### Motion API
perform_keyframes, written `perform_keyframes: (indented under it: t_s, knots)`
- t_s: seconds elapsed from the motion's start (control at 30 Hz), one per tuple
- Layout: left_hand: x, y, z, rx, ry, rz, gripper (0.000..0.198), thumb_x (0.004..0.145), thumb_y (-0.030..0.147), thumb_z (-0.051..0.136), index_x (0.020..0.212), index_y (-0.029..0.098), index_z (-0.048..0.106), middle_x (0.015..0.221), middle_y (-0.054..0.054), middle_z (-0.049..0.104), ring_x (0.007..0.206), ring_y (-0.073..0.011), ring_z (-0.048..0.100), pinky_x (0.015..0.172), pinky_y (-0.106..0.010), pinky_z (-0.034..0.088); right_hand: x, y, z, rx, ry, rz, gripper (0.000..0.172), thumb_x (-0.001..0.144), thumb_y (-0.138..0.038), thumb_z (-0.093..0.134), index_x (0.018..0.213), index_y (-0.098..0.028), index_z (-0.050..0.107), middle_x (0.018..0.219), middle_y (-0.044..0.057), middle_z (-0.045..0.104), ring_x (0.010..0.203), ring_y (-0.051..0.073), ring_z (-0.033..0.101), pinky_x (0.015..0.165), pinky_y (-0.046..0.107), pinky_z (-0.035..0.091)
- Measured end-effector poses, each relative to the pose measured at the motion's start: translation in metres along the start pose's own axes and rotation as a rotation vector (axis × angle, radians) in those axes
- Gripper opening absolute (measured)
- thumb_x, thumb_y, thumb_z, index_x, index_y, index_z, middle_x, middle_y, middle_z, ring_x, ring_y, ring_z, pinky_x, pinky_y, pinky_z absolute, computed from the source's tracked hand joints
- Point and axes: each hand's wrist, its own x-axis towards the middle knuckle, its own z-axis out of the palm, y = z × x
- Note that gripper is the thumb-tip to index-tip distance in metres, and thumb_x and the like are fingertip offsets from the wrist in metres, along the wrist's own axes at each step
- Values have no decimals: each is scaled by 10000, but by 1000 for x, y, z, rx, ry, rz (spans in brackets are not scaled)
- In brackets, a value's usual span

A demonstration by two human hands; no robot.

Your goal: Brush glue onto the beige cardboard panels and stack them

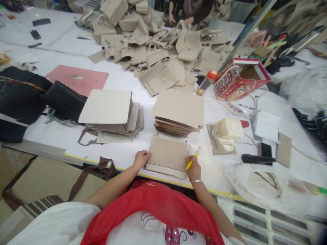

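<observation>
One flat, rectangular beige panel (168, 153)

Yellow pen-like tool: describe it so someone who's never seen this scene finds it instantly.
On the white table, find the flat beige rectangular panel nearest the camera. At its right edge, the right hand grips the slim yellow pen-like tool. Its bright yellow contrasts with the beige panel beside it.

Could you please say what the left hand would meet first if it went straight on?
The left hand would probably meet the nearest beige sheet, at its left edge; they may even be touching.
</observation>
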Motion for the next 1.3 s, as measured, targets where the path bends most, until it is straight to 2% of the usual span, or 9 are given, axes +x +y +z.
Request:
perform_keyframes:
  t_s: [0.37, 0.63, 0.9, 1.1, 1.3]
  knots:
    - [6, -1, 1, -10, -31, -28, 263, 659, 408, 531, 535, 178, 561, 483, 30, 527, 511, -122, 480, 514, -226, 338, 5, -3, 1, -15, -54, 29, 304, 840, -416, 368, 988, -176, 480, 803, 67, 634, 654, 184, 587, 586, 265, 398]
    - [9, -6, 3, -9, -44, -52, 285, 658, 441, 542, 556, 178, 581, 468, 33, 510, 478, -115, 451, 485, -221, 327, 7, -9, -3, -154, -109, 51, 252, 852, -337, 369, 1003, -171, 484, 660, 22, 588, 565, 149, 533, 536, 231, 326]
    - [9, 2, 5, 36, -37, -124, 259, 635, 423, 572, 551, 179, 558, 446, 37, 492, 422, -104, 411, 427, -212, 300, 11, -17, -6, -285, -165, 90, 231, 858, -293, 393, 1027, -161, 479, 683, 27, 597, 573, 133, 519, 530, 229, 284]
    - [15, 2, 2, 193, -71, -75, 278, 673, 422, 555, 542, 177, 557, 470, 23, 523, 479, -118, 465, 456, -213, 319, 14, -24, -9, -353, -210, 82, 225, 860, -285, 408, 1040, -168, 475, 702, 35, 603, 590, 140, 533, 524, 237, 277]
    - [19, 17, -14, 548, -166, 128, 266, 751, 369, 500, 681, 170, 662, 689, -30, 651, 664, -149, 559, 587, -232, 366, 15, -22, -3, -381, -221, 45, 258, 854, -285, 416, 1070, -153, 464, 696, 45, 590, 571, 143, 517, 510, 243, 262]
